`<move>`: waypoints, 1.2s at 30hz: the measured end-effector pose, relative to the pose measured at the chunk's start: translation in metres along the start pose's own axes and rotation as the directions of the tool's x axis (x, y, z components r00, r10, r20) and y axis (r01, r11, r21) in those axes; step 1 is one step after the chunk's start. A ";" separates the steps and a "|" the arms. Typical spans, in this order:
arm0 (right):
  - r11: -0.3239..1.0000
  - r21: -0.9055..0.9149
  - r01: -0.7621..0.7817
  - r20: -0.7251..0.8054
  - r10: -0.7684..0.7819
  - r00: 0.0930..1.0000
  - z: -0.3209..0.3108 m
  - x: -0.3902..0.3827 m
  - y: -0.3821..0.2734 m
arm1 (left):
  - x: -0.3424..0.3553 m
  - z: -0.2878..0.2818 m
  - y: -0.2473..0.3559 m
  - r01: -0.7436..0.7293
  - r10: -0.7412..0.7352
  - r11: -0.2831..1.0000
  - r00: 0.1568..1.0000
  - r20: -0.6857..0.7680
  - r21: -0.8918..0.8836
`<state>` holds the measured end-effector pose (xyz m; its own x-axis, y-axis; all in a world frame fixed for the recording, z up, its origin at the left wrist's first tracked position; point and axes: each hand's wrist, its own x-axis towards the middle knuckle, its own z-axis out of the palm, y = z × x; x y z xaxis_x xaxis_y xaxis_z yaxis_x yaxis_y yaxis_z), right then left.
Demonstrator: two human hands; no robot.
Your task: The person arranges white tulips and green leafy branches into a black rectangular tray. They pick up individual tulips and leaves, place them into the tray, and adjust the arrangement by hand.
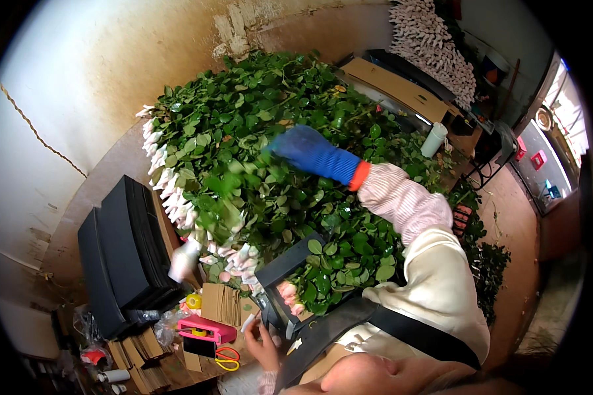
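Note:
My right hand point(303, 153), in a blue knitted glove with an orange cuff, reaches over a large heap of leafy green rose stems point(244, 118). It is closed on a rose stem whose leaves blur with motion. The stem's pale wrapped bloom point(186, 260) hangs at the heap's left edge. My bare left hand point(263, 345) is low at the front, fingers apart, beside a dark grey frame point(286, 263). A small white piece shows at one fingertip; whether it is held or worn is unclear. Pink rose heads point(290, 295) lie in the frame.
Black folded sheets point(128, 257) stand at left. Cardboard pieces point(221, 303), a pink tape dispenser point(207, 327), a phone point(199, 347) and orange-handled scissors point(228, 359) lie near the front. A white bottle point(434, 139) stands at right. Many wrapped blooms point(431, 49) are piled behind.

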<state>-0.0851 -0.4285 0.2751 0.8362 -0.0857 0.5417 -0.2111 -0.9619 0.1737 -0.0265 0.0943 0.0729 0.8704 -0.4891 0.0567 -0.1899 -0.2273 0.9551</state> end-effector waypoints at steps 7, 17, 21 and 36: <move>0.989 0.070 0.133 0.269 -0.148 0.952 -0.025 -0.108 -0.009 | 0.032 0.020 0.031 -0.034 0.038 0.999 0.972 0.232 -0.019; 0.996 0.090 0.026 0.155 -0.040 0.987 0.013 -0.066 -0.027 | 0.018 0.025 0.017 -0.032 0.039 0.999 0.976 0.217 -0.034; 0.952 0.101 -0.290 0.288 0.251 0.924 0.100 -0.062 0.003 | 0.020 0.026 0.025 -0.045 0.034 0.998 0.966 0.256 0.037; 0.826 0.539 -0.162 0.316 -0.020 0.949 0.038 -0.010 -0.028 | 0.034 0.016 0.027 -0.070 0.041 0.960 0.993 0.111 0.270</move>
<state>-0.0683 -0.4103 0.2338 0.9572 -0.1442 0.2509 -0.0371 -0.9210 -0.3877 -0.0094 0.0579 0.0960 0.8060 -0.5886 0.0632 -0.3658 -0.4113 0.8349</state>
